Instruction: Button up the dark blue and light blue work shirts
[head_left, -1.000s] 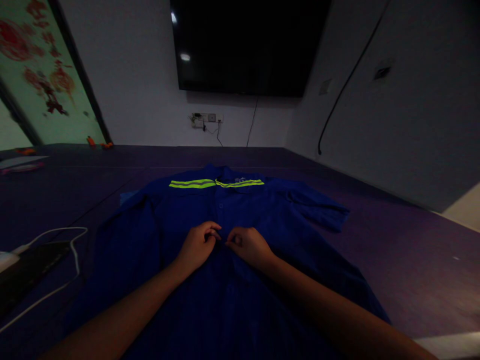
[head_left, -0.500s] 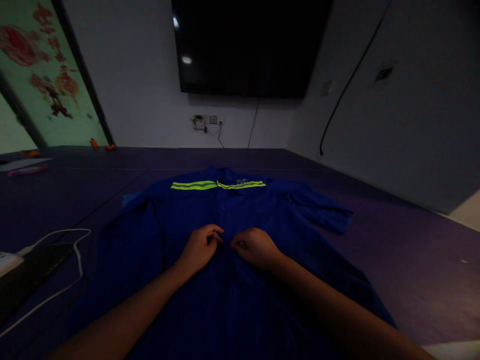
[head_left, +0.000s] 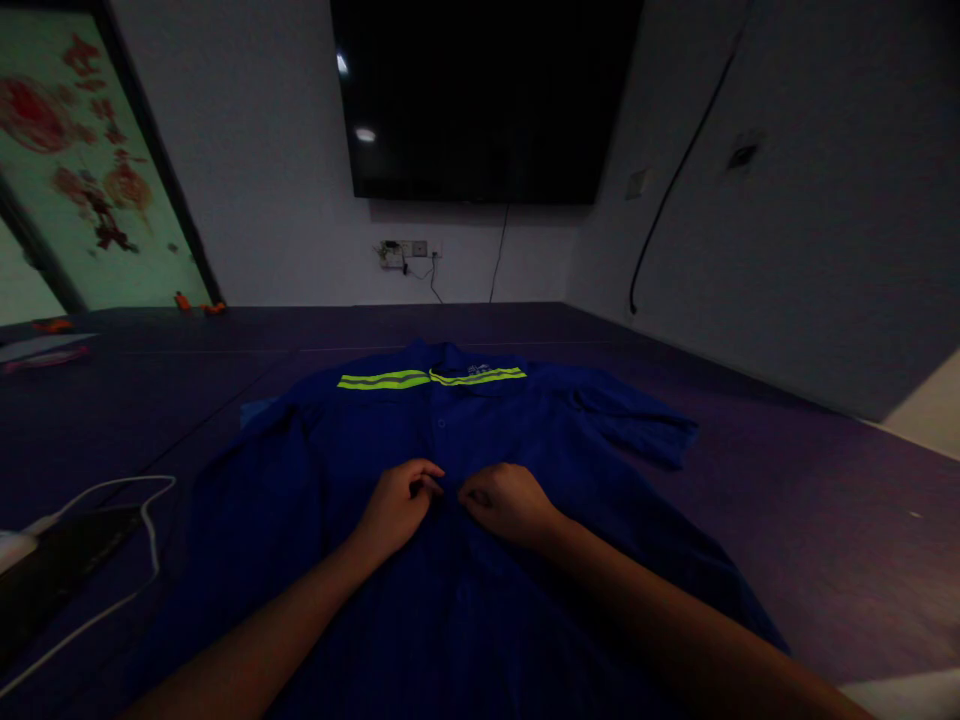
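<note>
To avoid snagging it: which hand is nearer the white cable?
Left. The left hand is on the blue shirt, the white cable off to its left; the right hand sits beside it, farther away.

Your left hand (head_left: 396, 505) and right hand (head_left: 510, 503) are bare. Left forearm (head_left: 285, 620) and right forearm (head_left: 660, 625) are bare too, uncovered right to the frame edge. Light is dim, so fingers (head_left: 420, 470) show no finer detail.
</note>
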